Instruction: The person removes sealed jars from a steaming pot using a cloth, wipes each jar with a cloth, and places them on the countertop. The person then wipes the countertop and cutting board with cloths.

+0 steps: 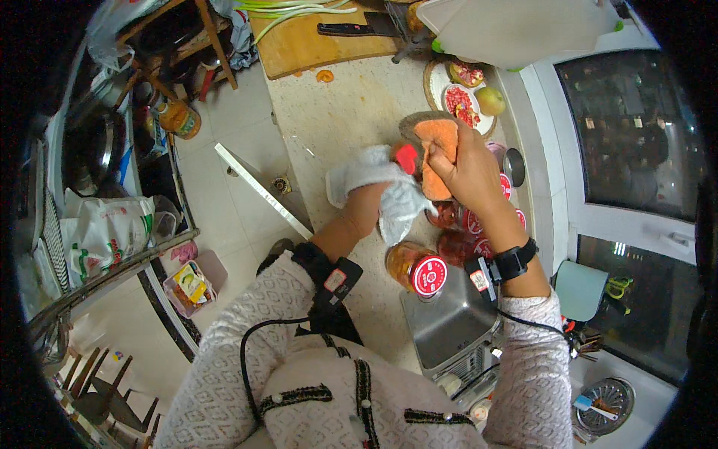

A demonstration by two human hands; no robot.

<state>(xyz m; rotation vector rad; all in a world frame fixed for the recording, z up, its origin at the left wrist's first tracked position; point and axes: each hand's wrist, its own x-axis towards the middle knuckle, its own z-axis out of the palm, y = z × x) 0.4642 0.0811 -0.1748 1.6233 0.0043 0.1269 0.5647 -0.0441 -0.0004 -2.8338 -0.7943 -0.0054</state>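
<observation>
A bunched pale towel [364, 168] wraps my left hand [367, 205] over the counter, hiding its fingers. My right hand [468, 168] grips a folded orange and grey-brown cloth [437, 134] just beside the towel. Between the two cloths shows a bright red patch [405, 159]; I cannot tell what it belongs to. Below my hands, a glass jar with a red lid [415, 269] holds yellowish contents and stands by the sink. More red-lidded jars [457, 247] with dark red contents stand under my right forearm, partly hidden by it.
A steel sink [449, 325] lies nearest my body. On the far wooden cutting board [314, 50] rest scallions [303, 11] and a black-handled cleaver [348, 29]. Pomegranate pieces [463, 104] sit on a plate near the window. A cabinet door [261, 188] stands ajar at the left.
</observation>
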